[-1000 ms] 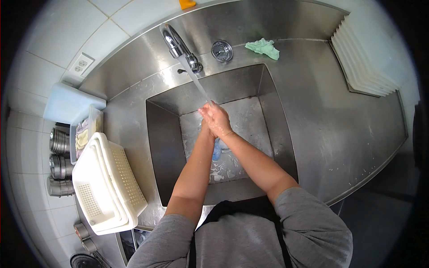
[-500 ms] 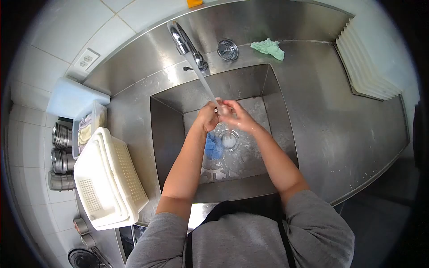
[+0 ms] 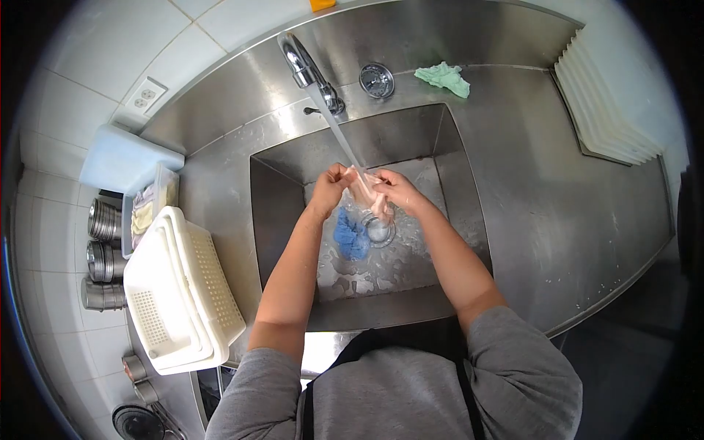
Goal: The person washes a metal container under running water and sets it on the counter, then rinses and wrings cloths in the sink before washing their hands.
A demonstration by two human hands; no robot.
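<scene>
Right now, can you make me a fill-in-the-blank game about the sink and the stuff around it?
1. The left hand and right hand hold a thin, soft item that is pale ____.
2. The faucet is turned ____.
3. The crumpled thing on the sink floor is coloured ____.
4. The white baskets stand to the ____ of the sink.

Missing words: pink; on; blue; left.

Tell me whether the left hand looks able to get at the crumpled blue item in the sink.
Probably yes: the blue item lies uncovered on the sink bottom, near the left hand. That hand's grip is on the pink item, though, so it would likely need to let go first.
</scene>
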